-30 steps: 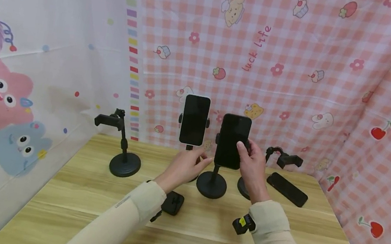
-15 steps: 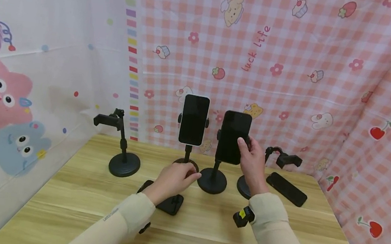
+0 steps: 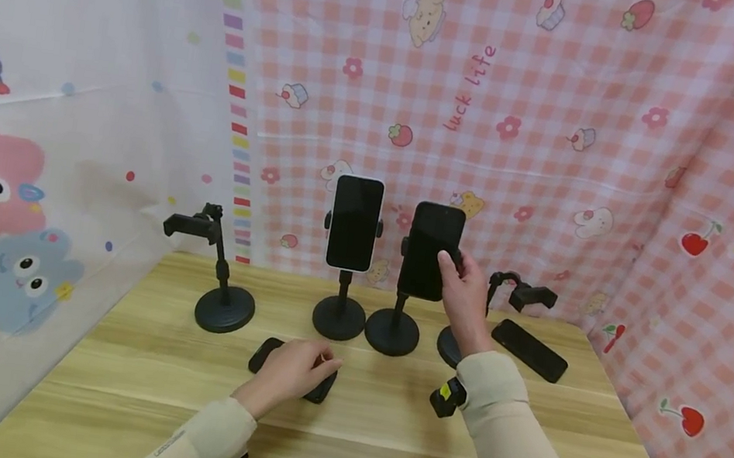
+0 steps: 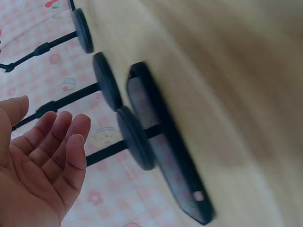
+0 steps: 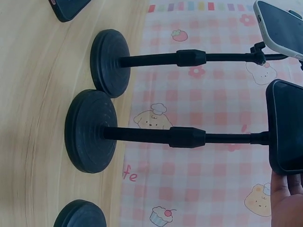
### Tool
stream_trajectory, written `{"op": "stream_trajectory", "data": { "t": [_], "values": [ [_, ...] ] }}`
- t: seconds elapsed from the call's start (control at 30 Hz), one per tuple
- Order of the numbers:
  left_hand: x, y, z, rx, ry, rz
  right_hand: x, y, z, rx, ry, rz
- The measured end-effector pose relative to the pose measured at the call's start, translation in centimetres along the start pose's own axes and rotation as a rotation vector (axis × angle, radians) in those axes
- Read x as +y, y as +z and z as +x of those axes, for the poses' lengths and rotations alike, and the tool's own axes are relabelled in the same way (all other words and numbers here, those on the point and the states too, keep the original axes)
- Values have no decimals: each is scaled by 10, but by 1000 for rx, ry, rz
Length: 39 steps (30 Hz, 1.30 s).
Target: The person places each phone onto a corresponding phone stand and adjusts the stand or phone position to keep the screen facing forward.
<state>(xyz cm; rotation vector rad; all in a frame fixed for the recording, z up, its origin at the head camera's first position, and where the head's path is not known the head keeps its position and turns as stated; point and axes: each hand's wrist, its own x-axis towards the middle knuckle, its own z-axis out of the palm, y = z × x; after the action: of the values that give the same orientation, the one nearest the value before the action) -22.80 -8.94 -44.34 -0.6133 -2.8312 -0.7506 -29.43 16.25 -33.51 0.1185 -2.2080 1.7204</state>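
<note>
My right hand (image 3: pixel 468 298) grips a dark phone (image 3: pixel 428 230) near its right edge, thumb on the screen and fingers behind. That phone sits upright in the clamp of a black phone stand (image 3: pixel 392 333). My left hand (image 3: pixel 292 369) hovers over another black phone (image 3: pixel 263 353) lying on the table, hiding its middle. In the left wrist view the left fingers (image 4: pixel 75 153) are loosely bent with nothing between them, apart from the lying phone (image 4: pixel 184 163). Beside the gripped phone, a white-edged phone (image 3: pixel 354 223) stands in its own stand (image 3: pixel 339 319), the two bases side by side.
At the left is a stand with a bare clamp (image 3: pixel 225 308). Another bare clamp (image 3: pixel 533 297) tops a stand partly hidden behind my right hand. A black phone (image 3: pixel 529 350) lies at the back right. Patterned cloth (image 3: pixel 486 81) hangs around the wooden table (image 3: pixel 371 449).
My left hand has come away from the stands, down and leftward to over the lying phone. The right hand has pushed the gripped phone and its stand slightly back, level with the white-edged phone's stand.
</note>
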Motion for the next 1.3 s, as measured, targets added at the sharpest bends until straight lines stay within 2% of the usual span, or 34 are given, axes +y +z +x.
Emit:
{"op": "stream_trajectory", "data": {
  "t": [0.17,0.4,0.63,0.97,1.3],
  "values": [
    [-11,3,-11,12,-5,2,0,0,-1,2,-2,-25],
    [-17,3,-19,-40,-7,31,2,-3,-6,-18,15,-34],
    [-23,4,-24,-29,-12,28,9,-3,-15,-16,80,-60],
    [-31,4,-32,-36,-40,9,22,-2,-26,-62,144,19],
    [-40,2,-34,-43,-39,16,37,-2,-38,-78,150,-92]
  ]
}}
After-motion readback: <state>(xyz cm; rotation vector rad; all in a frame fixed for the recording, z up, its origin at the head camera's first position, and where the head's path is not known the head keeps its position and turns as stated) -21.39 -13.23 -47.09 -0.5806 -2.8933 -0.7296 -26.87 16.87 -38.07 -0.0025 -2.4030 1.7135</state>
